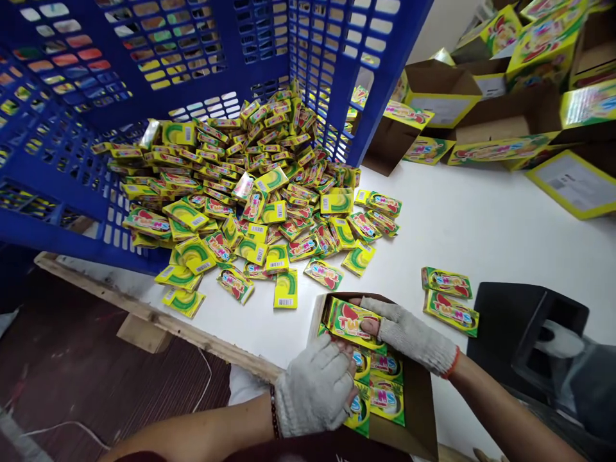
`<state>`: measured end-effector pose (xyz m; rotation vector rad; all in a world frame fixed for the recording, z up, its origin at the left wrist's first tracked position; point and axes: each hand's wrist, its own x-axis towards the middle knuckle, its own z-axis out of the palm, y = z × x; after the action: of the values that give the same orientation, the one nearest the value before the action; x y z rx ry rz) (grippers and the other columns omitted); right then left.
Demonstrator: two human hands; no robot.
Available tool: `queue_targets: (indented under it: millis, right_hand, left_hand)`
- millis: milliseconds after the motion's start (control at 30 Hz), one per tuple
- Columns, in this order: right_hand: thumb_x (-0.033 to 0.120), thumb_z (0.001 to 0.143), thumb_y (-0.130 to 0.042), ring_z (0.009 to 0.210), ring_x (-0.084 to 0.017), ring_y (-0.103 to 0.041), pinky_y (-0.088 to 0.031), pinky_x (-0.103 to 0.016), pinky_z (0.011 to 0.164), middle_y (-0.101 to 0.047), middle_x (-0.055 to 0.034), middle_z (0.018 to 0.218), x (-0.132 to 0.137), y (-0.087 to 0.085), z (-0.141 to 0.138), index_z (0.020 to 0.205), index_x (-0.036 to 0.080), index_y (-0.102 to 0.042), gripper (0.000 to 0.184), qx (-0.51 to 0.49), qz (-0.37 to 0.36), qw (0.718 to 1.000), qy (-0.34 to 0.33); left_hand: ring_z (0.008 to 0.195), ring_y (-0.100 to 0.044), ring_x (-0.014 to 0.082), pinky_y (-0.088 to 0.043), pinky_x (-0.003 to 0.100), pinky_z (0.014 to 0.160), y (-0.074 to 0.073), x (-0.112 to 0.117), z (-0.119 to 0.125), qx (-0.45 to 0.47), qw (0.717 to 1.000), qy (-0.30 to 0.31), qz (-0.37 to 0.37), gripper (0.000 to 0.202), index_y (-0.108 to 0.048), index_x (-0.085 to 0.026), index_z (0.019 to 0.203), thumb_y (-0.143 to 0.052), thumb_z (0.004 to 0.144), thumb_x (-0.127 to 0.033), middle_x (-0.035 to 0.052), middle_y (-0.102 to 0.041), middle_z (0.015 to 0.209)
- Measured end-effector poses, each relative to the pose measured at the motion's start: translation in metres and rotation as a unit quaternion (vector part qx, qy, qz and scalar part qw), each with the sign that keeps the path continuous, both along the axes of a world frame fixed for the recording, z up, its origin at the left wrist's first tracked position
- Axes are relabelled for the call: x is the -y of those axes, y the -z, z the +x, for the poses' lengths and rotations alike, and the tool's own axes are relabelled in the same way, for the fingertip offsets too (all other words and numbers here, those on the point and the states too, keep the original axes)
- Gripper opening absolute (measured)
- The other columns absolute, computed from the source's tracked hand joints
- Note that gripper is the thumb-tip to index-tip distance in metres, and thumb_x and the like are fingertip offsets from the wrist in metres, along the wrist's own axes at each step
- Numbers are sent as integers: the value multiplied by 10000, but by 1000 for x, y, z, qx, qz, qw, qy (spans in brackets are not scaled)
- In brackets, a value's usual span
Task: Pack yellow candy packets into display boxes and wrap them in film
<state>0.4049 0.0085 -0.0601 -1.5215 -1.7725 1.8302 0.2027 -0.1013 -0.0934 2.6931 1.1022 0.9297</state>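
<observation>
Nearest me, my left hand [315,388], in a pale knit glove with bare fingertips and a dark beaded bracelet [274,414] at the wrist, lies palm down over the near left part of an open cardboard carton [419,407]. Its fingers are close together and slightly bent, their tips at the packets inside; I cannot tell whether they grip one. Inside the carton, brown within, the packed TWINS packets [387,401] lie flat side by side, printed faces up. Just beyond, my right hand [409,330], its matching glove edged in orange-red, reaches in over the right side and holds a TWINS packet [350,323] at the carton's far end, my thumb pressed on the printed face and my other fingers at its far edge. To the right, two loose TWINS packets [451,314] lie touching on the white tabletop [457,224], just beside a black holder with a pale roll [505,333]. Farther off, a big heap of yellow-green packets [240,192], some barcode side up, others showing the TWINS print, spreads from a blue slotted plastic crate [370,96] onto the table, above its raw wooden edge [154,314]. At the far right, more open printed cartons [505,151] stand crowded together, some tilted.
</observation>
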Motion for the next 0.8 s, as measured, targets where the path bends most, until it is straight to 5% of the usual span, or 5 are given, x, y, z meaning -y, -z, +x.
queue_targets:
  millis: [300, 533, 633, 800]
  right_hand:
    - [475, 816, -592, 899, -276, -703, -536, -363, 757, -769, -59, 991, 7, -7, -18, 1097, 261, -717, 375, 165, 85, 983, 13]
    - [495, 794, -556, 902, -270, -690, -528, -384, 788, -750, -63, 950, 10, 0, -18, 1009, 217, -666, 368, 144, 35, 987, 67]
    - [541, 763, -576, 938, -281, -684, -536, -405, 816, -745, -78, 1019, 25, 4, -11, 1084, 202, -629, 470, 129, 65, 981, 133]
    - [529, 754, -604, 1004, -290, -695, -557, -395, 830, -735, -78, 1122, 53, 11, -13, 1268, 233, -540, 597, 109, 87, 972, 189]
  left_hand:
    - [1062, -680, 250, -540, 463, 1034, 7, 1, 1, 20, 1000, -1, 7, 314, -669, -84, 1071, -448, 928, -256, 148, -747, 1076]
    - [797, -631, 219, -587, 392, 725, -29, -25, 0, 17, 996, 18, -87, 196, -641, -156, 841, -472, 909, -230, 97, -665, 841]
    - [916, -618, 252, -581, 444, 817, -33, -31, -1, -33, 995, -16, -93, 181, -650, -135, 984, -510, 911, -223, 128, -670, 978]
    - [1045, -599, 268, -557, 489, 948, -20, -27, -2, -12, 999, -32, -27, 211, -670, -142, 1015, -491, 926, -210, 161, -670, 1127]
